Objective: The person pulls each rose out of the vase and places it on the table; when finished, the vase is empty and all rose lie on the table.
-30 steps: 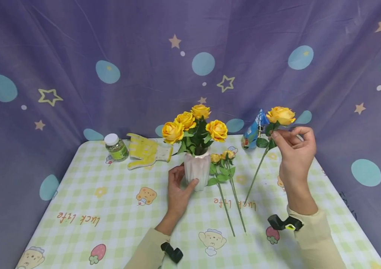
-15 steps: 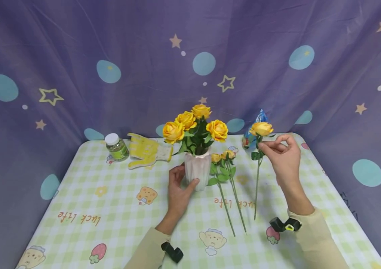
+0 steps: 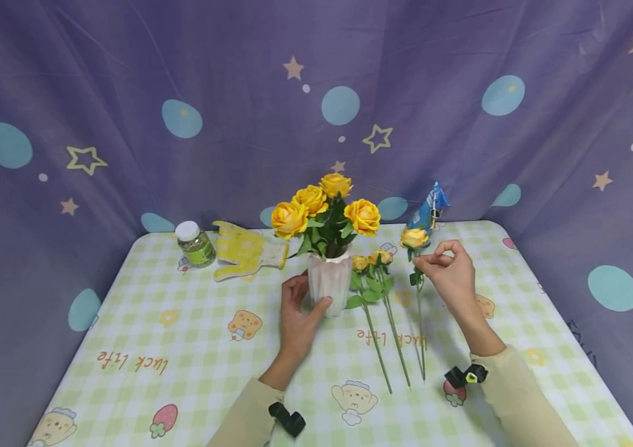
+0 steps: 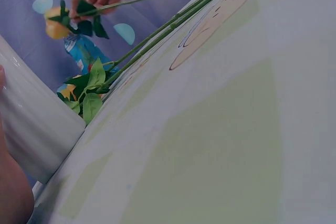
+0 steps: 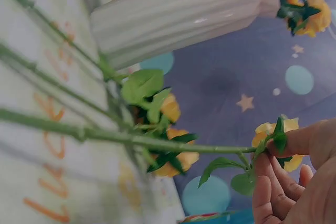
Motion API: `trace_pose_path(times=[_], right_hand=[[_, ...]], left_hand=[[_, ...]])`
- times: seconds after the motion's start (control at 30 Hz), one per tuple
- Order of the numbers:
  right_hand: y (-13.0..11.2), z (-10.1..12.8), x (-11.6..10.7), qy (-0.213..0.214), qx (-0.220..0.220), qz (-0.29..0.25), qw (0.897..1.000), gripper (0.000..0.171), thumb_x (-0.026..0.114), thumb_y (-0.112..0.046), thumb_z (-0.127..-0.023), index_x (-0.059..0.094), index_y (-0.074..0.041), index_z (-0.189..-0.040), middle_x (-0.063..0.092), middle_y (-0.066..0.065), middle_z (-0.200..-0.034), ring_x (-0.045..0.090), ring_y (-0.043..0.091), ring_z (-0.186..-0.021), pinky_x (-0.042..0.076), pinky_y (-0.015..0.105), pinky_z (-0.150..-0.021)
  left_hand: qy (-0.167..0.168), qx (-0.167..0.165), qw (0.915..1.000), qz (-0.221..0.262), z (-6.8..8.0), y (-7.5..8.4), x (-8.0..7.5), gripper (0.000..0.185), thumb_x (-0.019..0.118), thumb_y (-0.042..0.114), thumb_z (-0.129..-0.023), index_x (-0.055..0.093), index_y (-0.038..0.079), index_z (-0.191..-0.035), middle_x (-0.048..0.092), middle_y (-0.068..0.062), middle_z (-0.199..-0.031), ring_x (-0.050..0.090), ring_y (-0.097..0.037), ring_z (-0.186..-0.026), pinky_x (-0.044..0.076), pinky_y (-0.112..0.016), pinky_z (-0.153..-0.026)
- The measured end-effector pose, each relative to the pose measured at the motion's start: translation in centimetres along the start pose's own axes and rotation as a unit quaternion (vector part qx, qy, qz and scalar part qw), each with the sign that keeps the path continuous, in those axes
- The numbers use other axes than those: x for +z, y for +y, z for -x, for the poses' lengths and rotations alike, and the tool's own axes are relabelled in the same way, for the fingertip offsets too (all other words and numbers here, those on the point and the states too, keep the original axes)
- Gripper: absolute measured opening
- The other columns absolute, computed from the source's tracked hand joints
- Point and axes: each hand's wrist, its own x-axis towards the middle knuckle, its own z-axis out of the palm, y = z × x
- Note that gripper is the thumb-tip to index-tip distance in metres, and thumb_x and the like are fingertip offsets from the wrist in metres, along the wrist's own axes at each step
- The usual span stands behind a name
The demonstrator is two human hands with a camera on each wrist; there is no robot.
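Note:
A ribbed white vase (image 3: pixel 330 282) stands upright on the table, several yellow roses (image 3: pixel 310 200) rising from it. My left hand (image 3: pixel 297 320) holds the vase low on its left side, thumb across the front. To the right, my right hand (image 3: pixel 449 273) pinches a single yellow rose (image 3: pixel 414 238) just below its bloom. That stem slants down toward the viewer, its lower end at or close to the tablecloth. Between vase and held rose lie two more yellow roses (image 3: pixel 381 257), blooms toward the back. In the right wrist view, thumb and fingers pinch the green stem (image 5: pixel 210 149).
Behind the held rose stands a blue packet (image 3: pixel 422 214). At the back left are a jar with a white lid (image 3: pixel 195 245) and a yellow-and-white work glove (image 3: pixel 246 251). A checked tablecloth (image 3: pixel 193 385) covers the table; a purple curtain (image 3: pixel 227 74) hangs behind it.
My right hand has moved left and down with the rose, bringing it beside the two lying roses. The left hand and vase have stayed in place.

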Motion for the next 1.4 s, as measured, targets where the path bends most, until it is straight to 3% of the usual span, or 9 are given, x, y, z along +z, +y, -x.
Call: trace_pose_path(times=[0.43,0.77,1.13,1.4], right_hand=[[4.1,-1.5,1.0,-0.001,0.014,0.098,0.995,0.036,0.083,-0.021,-0.085,0.050,-0.013,-0.098,0.079,0.003,-0.087,0.069,0.004,-0.067,0.050,0.022,-0.056],[6.0,-2.3,1.7,0.001,0.011,0.077,0.997,0.038,0.086,-0.017,-0.082,0.051,-0.012,-0.095,0.077,0.002,-0.081,0.068,0.004,-0.063,0.048,0.023,-0.050],[7.0,-2.3,2.2,-0.016,0.010,0.117,0.993,0.033,0.084,-0.017,-0.085,0.055,-0.011,-0.099,0.078,0.008,-0.088,0.070,0.003,-0.070,0.053,0.021,-0.058],[7.2,-2.5,2.1,-0.032,0.003,0.073,0.997,0.031,0.080,-0.008,-0.087,0.055,-0.005,-0.105,0.078,0.012,-0.095,0.073,0.002,-0.074,0.057,0.020,-0.064]], left_hand=[[0.000,0.005,1.0000,-0.007,-0.1,-0.1,0.0,0.061,0.083,0.006,-0.085,0.046,0.007,-0.134,0.053,-0.002,-0.148,0.052,-0.023,-0.134,0.031,-0.051,-0.118],[-0.002,0.001,1.0000,-0.006,0.0,-0.1,0.1,0.061,0.082,0.007,-0.085,0.046,0.008,-0.134,0.054,-0.001,-0.147,0.052,-0.023,-0.134,0.031,-0.049,-0.118],[0.002,-0.008,0.9999,-0.008,0.0,0.0,0.0,0.061,0.083,0.008,-0.085,0.046,0.008,-0.134,0.054,-0.001,-0.148,0.051,-0.023,-0.135,0.031,-0.049,-0.119],[0.001,-0.004,1.0000,-0.008,0.0,0.1,0.0,0.062,0.083,0.009,-0.085,0.046,0.007,-0.135,0.054,-0.002,-0.148,0.052,-0.024,-0.134,0.031,-0.050,-0.118]])
